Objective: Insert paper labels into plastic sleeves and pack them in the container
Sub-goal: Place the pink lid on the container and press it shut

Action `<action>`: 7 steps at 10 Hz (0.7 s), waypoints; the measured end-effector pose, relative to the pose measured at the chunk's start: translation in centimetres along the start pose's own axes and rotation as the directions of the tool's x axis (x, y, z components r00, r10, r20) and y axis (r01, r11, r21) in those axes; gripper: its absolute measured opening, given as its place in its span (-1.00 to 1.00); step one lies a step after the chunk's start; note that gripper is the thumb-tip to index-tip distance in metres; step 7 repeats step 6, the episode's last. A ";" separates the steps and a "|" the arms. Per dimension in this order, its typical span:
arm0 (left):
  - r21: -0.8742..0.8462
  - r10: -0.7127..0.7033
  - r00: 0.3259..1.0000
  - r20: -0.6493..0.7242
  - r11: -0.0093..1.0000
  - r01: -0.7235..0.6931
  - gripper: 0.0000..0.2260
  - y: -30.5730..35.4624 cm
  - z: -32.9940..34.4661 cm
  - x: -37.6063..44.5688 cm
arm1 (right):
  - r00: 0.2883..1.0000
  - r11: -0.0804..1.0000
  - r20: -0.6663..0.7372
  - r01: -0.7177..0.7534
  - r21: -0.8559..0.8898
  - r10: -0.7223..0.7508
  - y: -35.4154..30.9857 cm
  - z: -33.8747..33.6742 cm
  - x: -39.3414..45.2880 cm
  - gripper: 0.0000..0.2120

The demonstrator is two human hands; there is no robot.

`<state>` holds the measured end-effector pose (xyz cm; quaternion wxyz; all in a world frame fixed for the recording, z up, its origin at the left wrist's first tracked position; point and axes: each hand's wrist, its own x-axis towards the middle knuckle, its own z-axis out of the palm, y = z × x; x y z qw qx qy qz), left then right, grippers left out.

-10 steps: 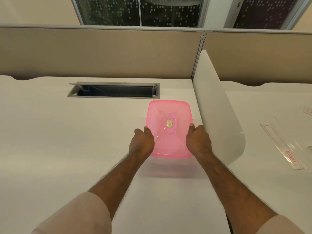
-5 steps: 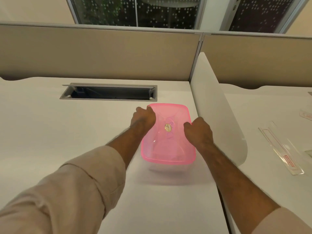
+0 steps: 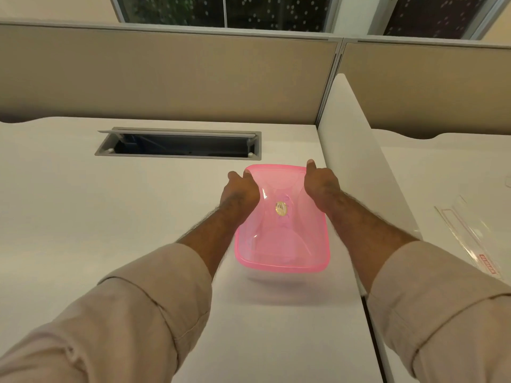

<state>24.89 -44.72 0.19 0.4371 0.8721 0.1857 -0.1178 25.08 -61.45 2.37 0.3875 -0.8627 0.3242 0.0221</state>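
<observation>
On the white desk (image 3: 83, 217), just beside the white upright divider panel (image 3: 359, 161), sits the translucent pink rectangular plastic container (image 3: 282, 244), closed by its pink lid, a small round gold sticker (image 3: 281, 209) at the lid's middle. Left hand (image 3: 240, 190) rests at the far-left corner of the lid, fingers curled over the rim; right hand (image 3: 320, 186) at the far-right corner, thumb raised and lying along the edge. Whether the remaining right fingers hook under the rim cannot be told; they are hidden behind the hand.

Step in hand, as judged: seating or releasing the lid at its far corners. To do it well: work both corners evenly so the lid does not skew; keep the base flat on the desk, since the thin plastic will likely flex and slide; follow round the near corners afterwards.

Count:
- container: one
- lid: one
- sticker: one
- hands: two, both on the lid
- clear plastic sleeves with red-printed paper label (image 3: 470, 239): at least one, on the neighbouring desk beyond the divider, well apart from the container; overlapping edges make the exact number uncertain
- recessed grey cable tray (image 3: 179, 143): one, open, behind the container.
</observation>
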 end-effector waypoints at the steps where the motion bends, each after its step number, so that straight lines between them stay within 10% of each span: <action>1: -0.115 -0.027 0.999 -0.034 0.993 0.023 -0.56 0.2 -0.2 -0.2 | 1.000 1.000 -0.012 0.025 -0.008 -0.025 0.0 -0.4 -0.2 -0.37; 3: -0.260 -0.137 0.991 -0.011 0.957 0.129 -0.43 0.7 -1.2 -1.1 | 0.999 0.999 -0.036 0.037 -0.012 -0.037 1.1 -1.0 -1.7 -0.38; 7: 0.005 0.146 0.978 -0.147 0.989 -0.147 -0.48 -2.5 -3.6 -5.5 | 0.969 0.973 -0.178 0.140 -0.184 -0.173 3.8 -2.1 -9.4 -0.38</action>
